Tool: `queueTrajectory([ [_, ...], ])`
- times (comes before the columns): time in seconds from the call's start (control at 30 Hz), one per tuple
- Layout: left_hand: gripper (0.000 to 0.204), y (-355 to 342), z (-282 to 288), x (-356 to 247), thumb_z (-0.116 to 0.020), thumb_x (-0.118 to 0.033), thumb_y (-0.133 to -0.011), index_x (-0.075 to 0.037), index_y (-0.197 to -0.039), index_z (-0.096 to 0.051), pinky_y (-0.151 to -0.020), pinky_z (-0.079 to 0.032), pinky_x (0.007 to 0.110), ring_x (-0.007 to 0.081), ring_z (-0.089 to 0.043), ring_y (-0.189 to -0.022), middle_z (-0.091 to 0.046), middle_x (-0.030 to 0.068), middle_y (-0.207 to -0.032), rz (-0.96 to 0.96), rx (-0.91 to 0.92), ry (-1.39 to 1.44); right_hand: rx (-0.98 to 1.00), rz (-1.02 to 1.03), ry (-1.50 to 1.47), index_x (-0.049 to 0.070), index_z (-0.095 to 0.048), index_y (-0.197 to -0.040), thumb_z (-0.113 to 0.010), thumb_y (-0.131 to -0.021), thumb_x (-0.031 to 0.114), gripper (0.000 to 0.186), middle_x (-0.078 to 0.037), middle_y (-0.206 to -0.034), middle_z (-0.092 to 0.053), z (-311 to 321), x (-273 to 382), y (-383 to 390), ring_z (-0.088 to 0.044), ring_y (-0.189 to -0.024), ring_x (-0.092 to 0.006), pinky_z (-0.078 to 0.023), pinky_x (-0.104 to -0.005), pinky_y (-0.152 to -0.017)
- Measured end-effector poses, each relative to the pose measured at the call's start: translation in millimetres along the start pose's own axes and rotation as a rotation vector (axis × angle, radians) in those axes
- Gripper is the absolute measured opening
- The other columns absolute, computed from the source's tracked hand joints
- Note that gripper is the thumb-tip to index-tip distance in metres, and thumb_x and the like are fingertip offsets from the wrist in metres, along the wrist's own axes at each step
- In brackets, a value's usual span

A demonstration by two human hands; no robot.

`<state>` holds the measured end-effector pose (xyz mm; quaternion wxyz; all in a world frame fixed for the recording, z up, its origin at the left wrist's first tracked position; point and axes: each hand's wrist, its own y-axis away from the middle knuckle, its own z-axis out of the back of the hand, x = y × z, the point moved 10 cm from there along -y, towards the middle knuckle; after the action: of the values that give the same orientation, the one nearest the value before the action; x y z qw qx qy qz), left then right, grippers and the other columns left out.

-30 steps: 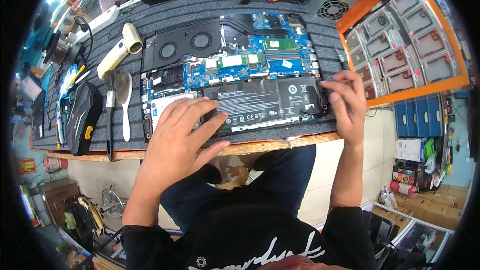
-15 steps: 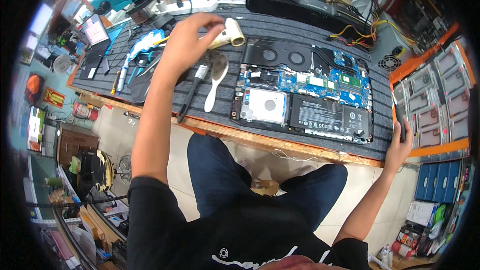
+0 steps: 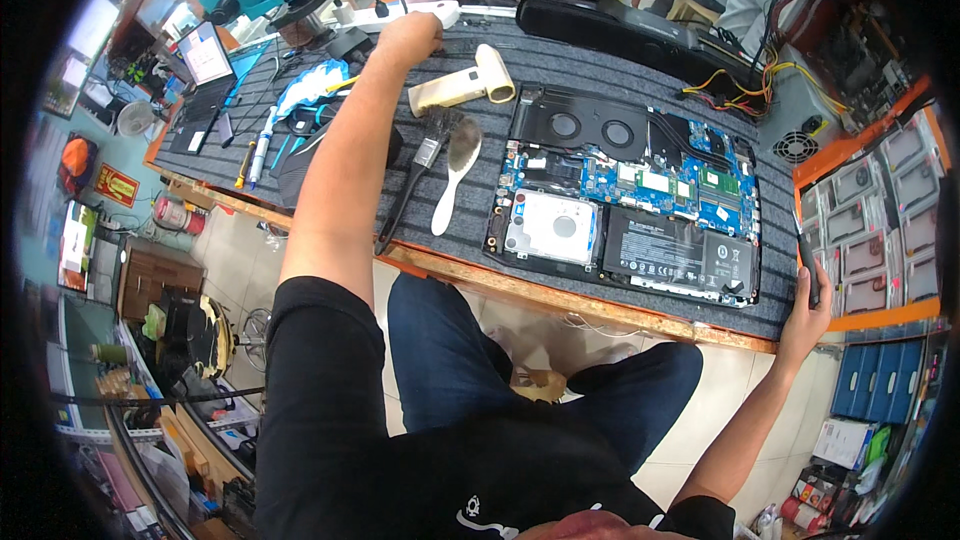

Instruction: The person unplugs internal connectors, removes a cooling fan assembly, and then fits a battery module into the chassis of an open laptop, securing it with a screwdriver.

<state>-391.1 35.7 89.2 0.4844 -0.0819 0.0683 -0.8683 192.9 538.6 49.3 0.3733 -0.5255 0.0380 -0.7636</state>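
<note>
Stretched to the far side of the bench, my left hand (image 3: 410, 37) is closed, its fingers curled down to the mat beside a white power strip (image 3: 445, 12). Its fingertips are hidden, so what they hold, if anything, does not show. At the right end of the bench my right hand (image 3: 808, 318) grips a black-handled screwdriver (image 3: 809, 262), its thin shaft pointing away from me. Between the hands lies an opened laptop base (image 3: 630, 195), its fans, blue board, drive and black battery exposed. A cream handheld blower (image 3: 455, 90) lies close to my left forearm.
A black-handled brush (image 3: 408, 195) and a white-handled brush (image 3: 455, 175) lie left of the laptop base. A small laptop (image 3: 200, 90) stands at the far left. Cables run by a metal power supply (image 3: 795, 125); an orange-framed case of compartments (image 3: 870, 230) stands at right.
My left hand has moved farther away, past the blower toward the power strip, and its fingers have curled down. My right hand keeps the screwdriver; the view has shifted slightly.
</note>
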Motion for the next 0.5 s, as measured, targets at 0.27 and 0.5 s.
queueTrajectory([
  [0.27, 0.017, -9, -2, -1, -0.076, -0.023, -0.091, -0.011, -0.101, -0.083, -0.086, -0.059, 0.049, 0.0356, -0.077, -0.097, -0.080, 0.0144, -0.099, -0.118, 0.048, -0.012, -0.012, -0.014, -0.040, -0.006, -0.070, -0.133, -0.070, -0.110, 0.023, 0.037, -0.010, -0.128, -0.072, -3, -1, -1, -0.065, -0.117, -0.0152, -0.050, -0.0298, -0.105],
  [0.5, 0.019, -7, -11, -10, -0.069, -0.020, -0.096, -0.006, -0.105, -0.080, -0.089, -0.058, 0.055, 0.0432, -0.075, -0.103, -0.078, 0.0224, -0.106, -0.138, 0.020, -0.083, -0.046, -0.005, -0.044, -0.006, -0.070, -0.133, -0.072, -0.108, 0.017, 0.034, -0.010, -0.122, -0.073, 1, 2, -1, -0.066, -0.112, -0.0146, -0.051, -0.0294, -0.102],
])
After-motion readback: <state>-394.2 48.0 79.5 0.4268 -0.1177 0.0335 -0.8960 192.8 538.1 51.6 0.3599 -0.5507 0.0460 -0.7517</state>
